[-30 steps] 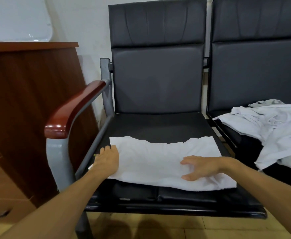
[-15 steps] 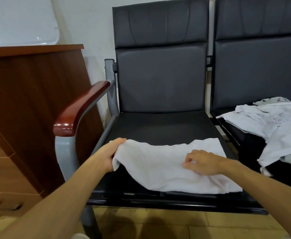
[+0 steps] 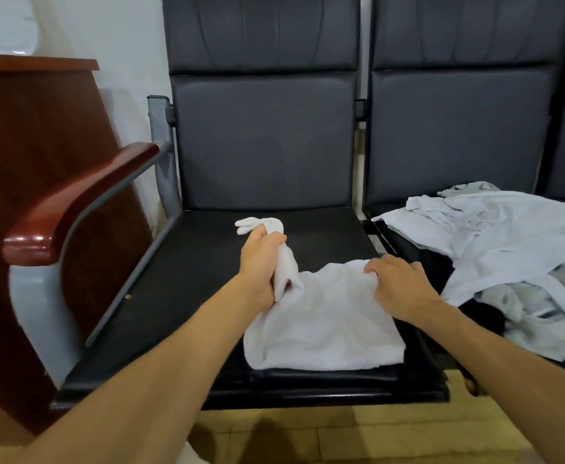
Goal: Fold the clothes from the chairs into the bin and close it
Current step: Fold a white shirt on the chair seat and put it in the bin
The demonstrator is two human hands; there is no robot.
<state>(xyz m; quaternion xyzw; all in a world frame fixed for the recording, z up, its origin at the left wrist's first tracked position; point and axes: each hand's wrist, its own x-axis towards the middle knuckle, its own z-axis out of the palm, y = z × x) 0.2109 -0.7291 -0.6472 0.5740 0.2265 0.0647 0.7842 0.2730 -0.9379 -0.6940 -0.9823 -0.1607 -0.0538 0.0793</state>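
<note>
Folding step: the white garment [image 3: 324, 323] lies on the front right of the chair seat [image 3: 187, 283], its left end bunched in the gripping left hand [image 3: 261, 262] while the right hand [image 3: 400, 286] curls its fingers over the far edge. For a clean fold, carry the lifted end across level and match edges before pressing flat.

We can read no text, label, brand, number or sign anywhere: not on the cloth [image 3: 324, 316], the chairs [image 3: 264, 145], or the cabinet [image 3: 40, 162] at 9 o'clock.
</note>
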